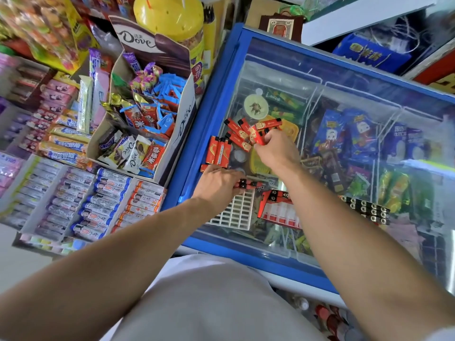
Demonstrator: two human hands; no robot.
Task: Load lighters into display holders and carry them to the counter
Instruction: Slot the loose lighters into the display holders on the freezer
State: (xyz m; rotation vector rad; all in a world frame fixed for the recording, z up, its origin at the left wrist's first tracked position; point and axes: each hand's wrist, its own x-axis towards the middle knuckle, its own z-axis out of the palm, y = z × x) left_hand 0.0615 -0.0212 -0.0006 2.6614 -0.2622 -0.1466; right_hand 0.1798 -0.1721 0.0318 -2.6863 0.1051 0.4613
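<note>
On top of a blue-framed chest freezer (pixel 216 77) with a sliding glass lid, a person's two bare hands work among red lighters. The left hand (pixel 218 184) curls its fingers round two slim red lighters with black tops (pixel 247 185), holding them over the far edge of a white plastic grid holder (pixel 237 212) whose small rectangular slots are unfilled. The right hand (pixel 275 150) pinches a red lighter printed with a cartoon figure (pixel 257 139) at the near end of a loose scatter of the same lighters (pixel 242 134), which lie crisscrossed on the glass. Just left of that scatter, three more lighters (pixel 219 152) lie side by side, red with a gold swirl and black caps. Right of the white grid sits a red display tray (pixel 279 209) with black-topped lighters standing in it, and beyond it a filled black-topped block (pixel 366 210). Ice cream packets show through the glass. Left of the freezer stands a Dove chocolate box (pixel 152 104) and rows of candy rolls (pixel 103 203).
</note>
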